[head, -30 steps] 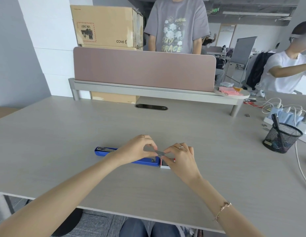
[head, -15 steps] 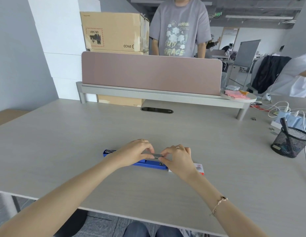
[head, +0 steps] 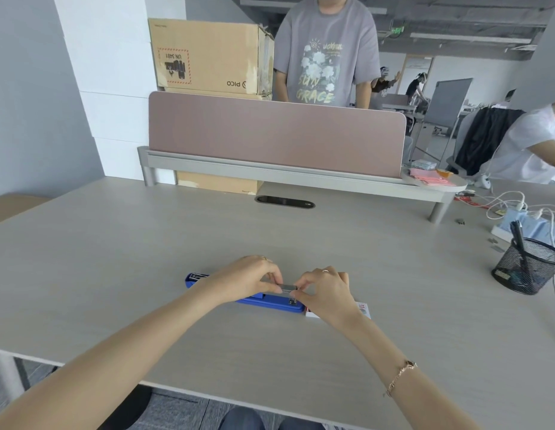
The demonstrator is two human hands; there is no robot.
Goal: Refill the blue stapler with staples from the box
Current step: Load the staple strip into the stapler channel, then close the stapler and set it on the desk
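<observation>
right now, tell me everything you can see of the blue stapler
The blue stapler lies flat on the pale table, lengthwise left to right, looking opened out, glossy like plastic. A metal part shows at its left end, another near its right. The left hand covers its middle; the right hand is at its right end. Both pinch a grey staple strip just above it. The staple box peeks out beside its right end.

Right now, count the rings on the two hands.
2. One ring sits on the left hand; the other ring sits on the right hand. Curled fingers may hide more.
</observation>
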